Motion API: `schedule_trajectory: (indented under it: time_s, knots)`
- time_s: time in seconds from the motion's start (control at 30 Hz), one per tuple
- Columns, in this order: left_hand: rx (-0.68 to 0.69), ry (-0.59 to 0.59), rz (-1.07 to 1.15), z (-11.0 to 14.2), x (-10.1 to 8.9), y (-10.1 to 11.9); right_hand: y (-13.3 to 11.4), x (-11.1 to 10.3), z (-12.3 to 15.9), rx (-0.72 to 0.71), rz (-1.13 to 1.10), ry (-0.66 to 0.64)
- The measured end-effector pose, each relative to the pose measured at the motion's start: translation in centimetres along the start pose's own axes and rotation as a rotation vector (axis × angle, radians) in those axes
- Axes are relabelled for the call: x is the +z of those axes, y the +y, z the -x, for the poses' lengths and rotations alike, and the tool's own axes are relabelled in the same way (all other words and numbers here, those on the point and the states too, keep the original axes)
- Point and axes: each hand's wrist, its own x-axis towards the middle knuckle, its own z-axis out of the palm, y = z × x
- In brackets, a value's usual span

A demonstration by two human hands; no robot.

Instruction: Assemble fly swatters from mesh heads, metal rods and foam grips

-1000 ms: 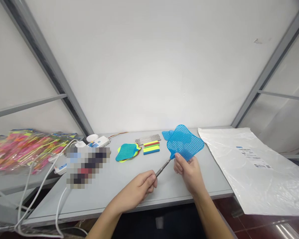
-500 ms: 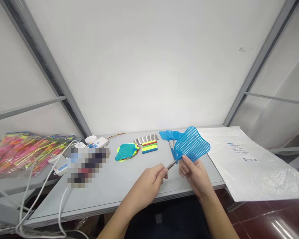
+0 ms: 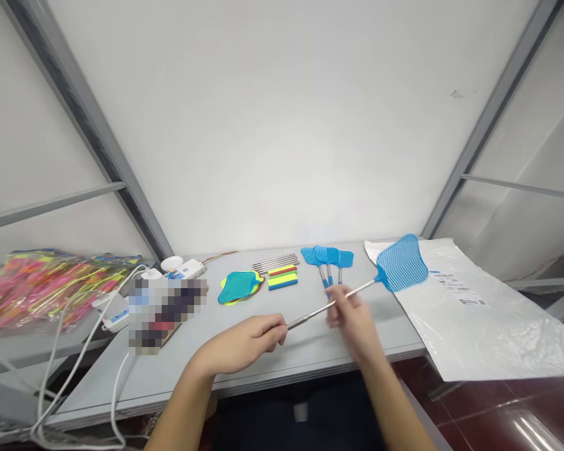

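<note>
A blue fly swatter (image 3: pixel 403 266) with a long metal telescopic rod is held slantwise above the table, its mesh head up to the right. My left hand (image 3: pixel 256 338) is closed around the thick lower end of the rod. Farther up, the fingers of my right hand (image 3: pixel 352 319), slightly blurred, are closed about the thin middle of the rod. Just behind that hand lie several shorter blue fly swatters (image 3: pixel 328 255). To the left are a pile of teal and yellow mesh swatter heads (image 3: pixel 237 287), several metal rods (image 3: pixel 276 263) and coloured handle sleeves (image 3: pixel 282 278).
A white plastic mailing bag (image 3: pixel 479 319) hangs over the table's right edge. Power strips (image 3: pixel 188 269) with white cables and a pixelated patch (image 3: pixel 167 316) occupy the left side. Bagged colourful items (image 3: pixel 47 288) sit beyond it. A white wall (image 3: pixel 282 125) closes off the back.
The rod has been drawn out much longer. My left hand moved left with the lower end, while the swatter head shifted right, away from my right hand, which now grips mid-rod.
</note>
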Motion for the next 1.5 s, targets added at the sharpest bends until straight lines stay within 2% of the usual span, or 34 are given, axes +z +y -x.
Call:
schedule_trajectory:
  time_s: [0.1, 0.27, 0.33, 0.5, 0.6, 0.7, 0.87, 0.93, 1.0, 1.07, 1.17, 1.33, 1.4, 1.5]
  knots:
    - [0.009, -0.045, 0.010, 0.2, -0.1, -0.4, 1.2, 0.7, 0.4, 0.032, 0.041, -0.026]
    - [-0.033, -0.037, 0.009, 1.6, -1.9, -2.1, -2.6, -2.5, -3.1, -0.082, -0.002, 0.109]
    - [-0.039, -0.027, 0.009, 1.7, -2.4, -2.3, -2.9, -2.4, -3.8, -0.098, -0.023, 0.108]
    - [-0.014, -0.029, 0.007, 0.4, -1.8, -1.6, 1.2, 1.1, -1.2, 0.021, 0.003, -0.038]
    - [-0.010, -0.069, 0.003, 0.3, -1.6, -1.8, 2.0, 1.2, -0.1, 0.039, 0.021, -0.077]
    - [-0.009, -0.071, 0.009, 1.1, -2.5, -2.7, -0.1, -1.2, -1.2, -0.011, 0.012, -0.026]
    - [-0.031, -0.042, -0.012, 3.3, -4.5, -4.6, -5.3, -7.1, -3.6, -0.229, -0.077, 0.227]
    - [-0.061, -0.048, -0.004, 4.1, -4.9, -5.1, -6.5, -8.8, -3.6, -0.230, -0.080, 0.257]
    - [-0.095, -0.046, -0.001, 4.5, -5.2, -5.2, -6.8, -9.6, -3.3, -0.224, -0.102, 0.265]
    - [-0.130, -0.016, -0.003, 4.5, -5.2, -4.9, -6.2, -9.4, -3.0, -0.239, -0.144, 0.276]
    - [-0.153, 0.043, -0.012, 3.8, -4.7, -4.0, -4.2, -7.5, -2.6, -0.241, -0.160, 0.280]
    - [-0.105, -0.004, -0.048, 1.5, -3.3, -3.2, 0.1, -3.5, -1.7, -0.055, -0.037, 0.091]
    - [-0.071, -0.010, -0.036, 0.7, -2.9, -3.7, 0.7, -3.1, -1.4, -0.061, 0.015, 0.075]
    - [-0.041, -0.038, 0.006, 0.1, -2.5, -4.4, 0.2, -3.9, -1.3, -0.102, 0.088, 0.110]
